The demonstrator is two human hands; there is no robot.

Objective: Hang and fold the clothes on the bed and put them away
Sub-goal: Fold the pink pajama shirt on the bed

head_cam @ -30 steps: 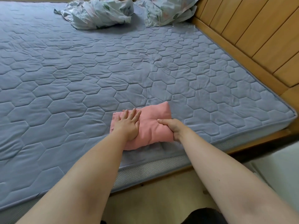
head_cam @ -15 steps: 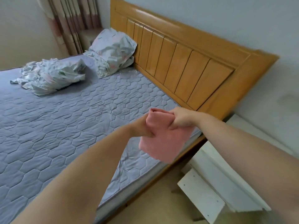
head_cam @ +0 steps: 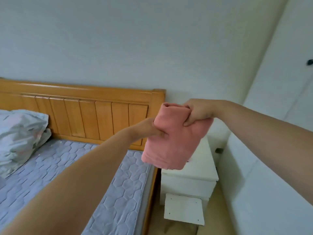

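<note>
Firmly pinches the top edge of the folded pink garment point(head_cam: 172, 143) with the curled fingers point(head_cam: 188, 122) of the right hand point(head_cam: 197, 112). Clamps the bundle's left side with the left hand point(head_cam: 149, 128), thumb pressed into the front and other fingers hidden behind the cloth. Holds the bundle in the air, off the bed point(head_cam: 118, 184), past the mattress corner and in front of the white bedside cabinet point(head_cam: 189, 180).

Probably risks losing the folds on a swing or a one-handed release, with grips only at the top and one side and nothing under the loose bottom layers. Might also crease the neat fold by squeezing this hard. Could brush the post of the wooden headboard point(head_cam: 88, 116), seen just behind the bundle, though cannot judge the gap.

Shows the inside of no container. Looks shut along the cabinet's upper part, with a white panel point(head_cam: 183, 207) tilted out low at its front. Cannot tell drawer front from flap, nor make out anything behind it. Hints at a wardrobe in the tall white surface point(head_cam: 279, 82) at far right, with a dark knob point(head_cam: 310, 61), but gives no view of contents. Leaves a patterned pillow point(head_cam: 20, 133) lying on the bed at left.
</note>
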